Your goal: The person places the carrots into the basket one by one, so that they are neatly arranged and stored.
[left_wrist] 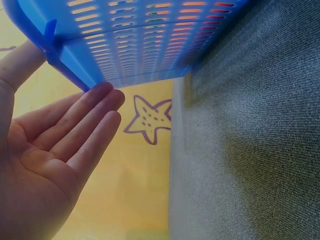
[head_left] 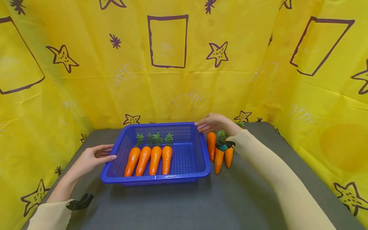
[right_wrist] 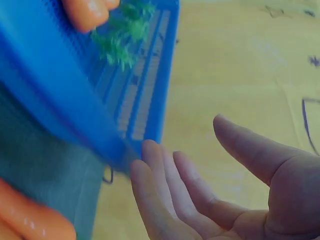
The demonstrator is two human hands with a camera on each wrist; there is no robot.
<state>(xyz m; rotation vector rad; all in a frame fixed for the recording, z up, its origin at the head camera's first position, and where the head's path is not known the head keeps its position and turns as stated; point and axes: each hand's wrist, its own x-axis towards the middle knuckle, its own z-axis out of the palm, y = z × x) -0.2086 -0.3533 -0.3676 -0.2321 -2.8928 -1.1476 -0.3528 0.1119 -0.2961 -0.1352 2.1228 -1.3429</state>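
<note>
A blue plastic basket [head_left: 184, 176] with slotted sides holds several orange carrots [head_left: 155, 159] with green tops, lying side by side in its left and middle part. My left hand [head_left: 91, 157] is at the basket's left side. Its thumb lies over the rim, and its fingers [left_wrist: 95, 112] touch the outside, so it lightly pinches the edge. At the far right corner is my right hand [head_left: 214, 123], fingertips against the rim. In the right wrist view its thumb [right_wrist: 245, 145] stands apart from the basket, with the fingers only slightly bent.
Several more carrots [head_left: 219, 161] lie on the dark grey table [head_left: 161, 207] just right of the basket, partly under my right forearm. A yellow cloth [head_left: 166, 95] with drawn stars and frames stands around the table's back and sides.
</note>
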